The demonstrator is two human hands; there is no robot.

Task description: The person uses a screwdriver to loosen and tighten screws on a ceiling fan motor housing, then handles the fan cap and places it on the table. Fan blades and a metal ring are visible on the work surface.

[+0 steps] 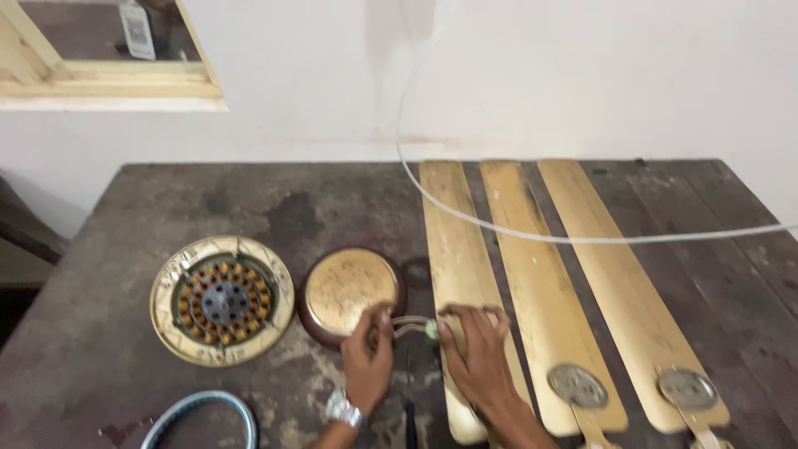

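Hands meet near the front of a dark, stained wooden worktop (pixel 125 349), both working on a short bundle of thin wires (pixel 409 326) that ends in a small pale green piece (pixel 431 330). The left hand (pixel 367 357), with a metal watch (pixel 344 410) on its wrist, has its grip closed narrowly on the wires at their left end, right at the rim of a round gold-faced motor cover (pixel 351 289) with a dark brown edge. The right hand (pixel 475 353) rests on the leftmost of three gold fan blades (pixel 455 241), its fingers curled in a narrow grip beside the green piece; whether it actually pinches the wires cannot be told. The middle blade (pixel 532 274) and right blade (pixel 619 274) lie parallel just beside it, each with a round grey metal mount near its front end. Left of the cover, a little apart, sits an open fan motor (pixel 222 299) showing copper windings. A white cable (pixel 532 235) crosses the blades, and a blue-grey ring (pixel 199 411) lies at the front left edge.
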